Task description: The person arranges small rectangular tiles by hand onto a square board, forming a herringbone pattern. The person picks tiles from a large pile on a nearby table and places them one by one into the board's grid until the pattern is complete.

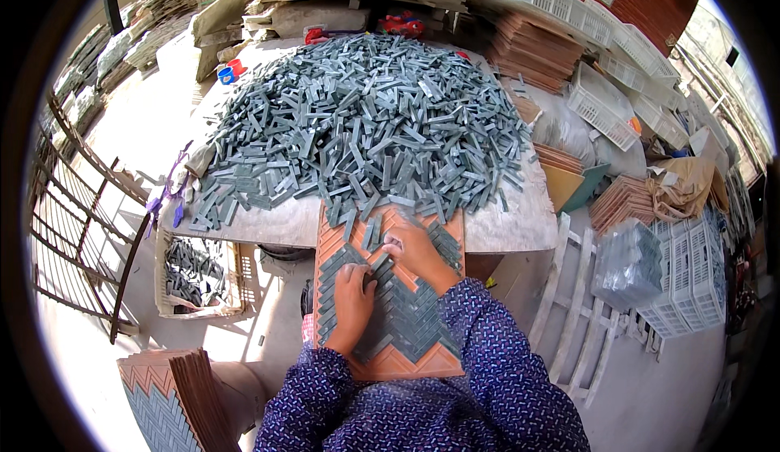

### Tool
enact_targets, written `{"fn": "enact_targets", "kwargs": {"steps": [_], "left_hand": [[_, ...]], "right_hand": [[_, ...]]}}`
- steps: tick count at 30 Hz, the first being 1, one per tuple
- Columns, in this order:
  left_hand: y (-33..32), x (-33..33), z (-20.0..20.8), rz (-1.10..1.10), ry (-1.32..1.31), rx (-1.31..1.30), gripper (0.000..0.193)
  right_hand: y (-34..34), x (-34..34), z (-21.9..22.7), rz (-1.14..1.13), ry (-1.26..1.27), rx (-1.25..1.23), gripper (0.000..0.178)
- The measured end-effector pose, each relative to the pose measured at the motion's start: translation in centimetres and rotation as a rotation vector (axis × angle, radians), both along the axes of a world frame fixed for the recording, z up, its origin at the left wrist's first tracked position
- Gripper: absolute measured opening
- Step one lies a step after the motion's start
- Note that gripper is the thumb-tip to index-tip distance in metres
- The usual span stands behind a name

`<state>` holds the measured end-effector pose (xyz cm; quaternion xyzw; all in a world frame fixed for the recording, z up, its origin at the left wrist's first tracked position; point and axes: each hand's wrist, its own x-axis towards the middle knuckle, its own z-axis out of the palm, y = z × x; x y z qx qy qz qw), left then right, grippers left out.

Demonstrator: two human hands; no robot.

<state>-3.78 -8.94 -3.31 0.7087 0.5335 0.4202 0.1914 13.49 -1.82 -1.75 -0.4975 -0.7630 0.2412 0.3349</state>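
An orange-brown grooved tray [388, 364] lies before me, much of its zigzag pattern filled with grey-green stone strips [398, 310]. Over its left half, my left hand [352, 299] is curled, thumb and fingers closed at one end of a pale grey stone strip [379, 262]. My right hand [412, 250] reaches across the upper right of the tray. Its fingers are pinched together close to the same strip; whatever they hold is hidden. Orange grooves show bare at the tray's upper left and lower corners. A few loose strips lie on its far end.
A large heap of stone strips [357, 119] covers the table [528, 216]. Below left stands a crate [238, 277] of strips, with stacked filled trays [175, 399] nearer me. At right are a white pallet [565, 306], white plastic crates [686, 277] and orange tray stacks [532, 49].
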Motion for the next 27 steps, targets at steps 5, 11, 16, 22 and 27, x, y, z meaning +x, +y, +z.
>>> {"fn": "enact_targets", "kwargs": {"steps": [5, 11, 16, 22, 27], "left_hand": [[-0.2, -0.6, -0.4, -0.01, -0.033, -0.007, 0.026], [-0.4, -0.9, -0.7, 0.002, -0.022, 0.071, 0.016], [-0.4, -0.6, -0.8, 0.007, -0.014, 0.074, 0.015], [-0.4, -0.4, -0.8, 0.014, -0.007, 0.092, 0.013], [-0.3, -0.4, -0.8, 0.014, -0.007, 0.096, 0.013]], "right_hand": [[-1.6, -0.3, 0.1, -0.113, -0.053, 0.048, 0.017], [-3.4, 0.0, 1.7, -0.105, -0.03, -0.178, 0.014], [-4.2, -1.0, 0.3, -0.098, -0.05, -0.008, 0.013], [-4.8, -1.1, 0.0, -0.084, -0.063, 0.106, 0.011], [-5.0, -1.2, 0.1, -0.063, -0.05, 0.116, 0.011]]}}
